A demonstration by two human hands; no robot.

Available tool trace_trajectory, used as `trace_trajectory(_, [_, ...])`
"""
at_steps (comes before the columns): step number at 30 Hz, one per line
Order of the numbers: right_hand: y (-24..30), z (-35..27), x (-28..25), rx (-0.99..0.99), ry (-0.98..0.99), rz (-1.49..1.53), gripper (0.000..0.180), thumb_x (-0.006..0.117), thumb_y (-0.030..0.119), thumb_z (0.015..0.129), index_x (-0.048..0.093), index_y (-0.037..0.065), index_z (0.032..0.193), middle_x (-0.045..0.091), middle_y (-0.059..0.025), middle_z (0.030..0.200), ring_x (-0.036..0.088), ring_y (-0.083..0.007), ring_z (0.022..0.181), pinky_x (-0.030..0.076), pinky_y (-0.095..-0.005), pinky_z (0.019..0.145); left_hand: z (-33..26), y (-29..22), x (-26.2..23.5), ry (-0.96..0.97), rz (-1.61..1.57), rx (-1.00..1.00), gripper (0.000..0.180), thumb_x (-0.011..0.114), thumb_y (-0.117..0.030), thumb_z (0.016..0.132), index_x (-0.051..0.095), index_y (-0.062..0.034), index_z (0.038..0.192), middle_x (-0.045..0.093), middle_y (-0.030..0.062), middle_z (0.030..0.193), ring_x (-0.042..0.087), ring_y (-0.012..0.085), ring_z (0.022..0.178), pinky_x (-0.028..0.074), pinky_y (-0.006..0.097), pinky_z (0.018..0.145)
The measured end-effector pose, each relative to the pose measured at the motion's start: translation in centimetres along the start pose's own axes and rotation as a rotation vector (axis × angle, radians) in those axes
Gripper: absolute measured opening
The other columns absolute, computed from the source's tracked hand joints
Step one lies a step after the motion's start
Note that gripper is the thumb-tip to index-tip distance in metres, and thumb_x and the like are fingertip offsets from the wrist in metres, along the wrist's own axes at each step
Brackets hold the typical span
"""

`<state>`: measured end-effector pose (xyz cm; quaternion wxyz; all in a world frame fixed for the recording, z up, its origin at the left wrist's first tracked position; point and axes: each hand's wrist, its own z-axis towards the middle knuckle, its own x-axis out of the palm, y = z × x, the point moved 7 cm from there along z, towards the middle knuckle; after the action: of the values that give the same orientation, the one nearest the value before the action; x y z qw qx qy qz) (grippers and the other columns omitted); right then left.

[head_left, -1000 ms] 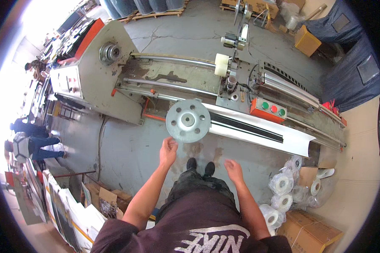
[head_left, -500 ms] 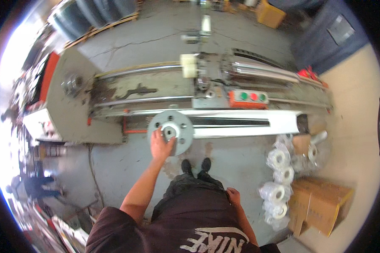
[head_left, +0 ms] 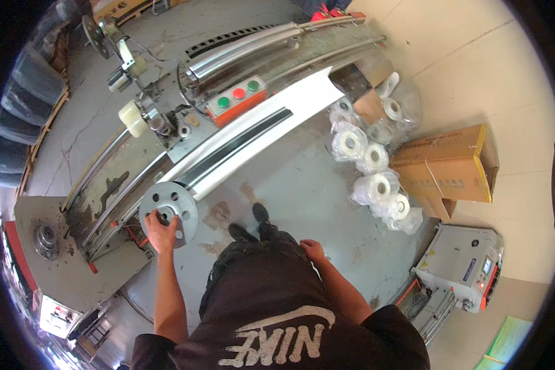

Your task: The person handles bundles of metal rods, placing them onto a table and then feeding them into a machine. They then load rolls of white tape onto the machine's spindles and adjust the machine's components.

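My left hand (head_left: 161,234) grips the raised centre hub of a round grey metal disc (head_left: 188,213), a flange with several holes in a ring around it. Fingers and thumb are closed over the hub. The disc stands at the left end of a long white roll-like bar (head_left: 277,120) with a black strip along it, overlapping that end; whether they touch I cannot tell. Close to my right hip hangs my right hand (head_left: 313,250), its fingers loosely curled, with nothing visible in them.
A long machine with metal rails (head_left: 126,197) runs behind the bar, carrying an orange control box (head_left: 235,102) with green and red buttons. To the right are plastic-wrapped white rolls (head_left: 351,143), a cardboard box (head_left: 441,163) and a grey machine unit (head_left: 459,262) by the wall.
My view has turned to the right, so the machine now slants and the grey unit by the wall has come into sight. The disc remains in my left hand.
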<state>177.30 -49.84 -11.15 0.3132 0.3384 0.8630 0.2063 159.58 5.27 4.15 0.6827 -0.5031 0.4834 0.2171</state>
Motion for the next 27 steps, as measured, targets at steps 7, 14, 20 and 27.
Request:
trace_trajectory(7, [0.3,3.3,0.9,-0.238,0.050,-0.218,0.037,0.064,0.032,0.092,0.072,0.002,0.112,0.073,-0.0127,0.106,0.068,-0.0257,0.100,0.051,-0.0360,0.089,-0.4,-0.7,-4.7,-0.033,-0.091,-0.063,0.063,0.081,-0.033,0.063,0.062,-0.0012,0.114,0.062,0.0153,0.105,0.065,0.0316,0.091,0.054,0.041,0.080])
trace_trajectory(14, [8.1,8.4,4.7,-0.741,0.618,-0.683,0.038,0.061,0.041,0.093,0.074,0.009,0.108,0.074,-0.0114,0.092,0.070,-0.0261,0.088,0.052,-0.0387,0.081,-13.7,-1.2,-12.4,-0.206,-0.173,-0.224,0.063,0.078,-0.037,0.067,0.062,-0.0044,0.118,0.060,0.0139,0.108,0.064,0.0327,0.096,0.054,0.042,0.085])
trace_trajectory(20, [12.2,16.9,10.3,-0.745,0.945,-1.359,0.032,0.062,0.037,0.093,0.073,0.009,0.103,0.072,-0.0100,0.085,0.068,-0.0230,0.081,0.052,-0.0386,0.074,-30.9,-1.7,-15.5,-0.457,-0.209,-0.517,0.060,0.081,-0.033,0.067,0.060,-0.0056,0.117,0.061,0.0136,0.107,0.064,0.0323,0.094,0.055,0.041,0.079])
trace_trajectory(27, [16.7,26.1,20.5,-1.578,1.292,-2.055,0.025,0.064,0.033,0.093,0.072,0.009,0.098,0.069,-0.0084,0.076,0.067,-0.0194,0.073,0.052,-0.0386,0.065,-54.5,-1.3,-20.5,-0.893,0.033,-1.051,0.054,0.082,-0.032,0.066,0.064,-0.0055,0.110,0.065,0.0132,0.104,0.066,0.0302,0.096,0.055,0.040,0.083])
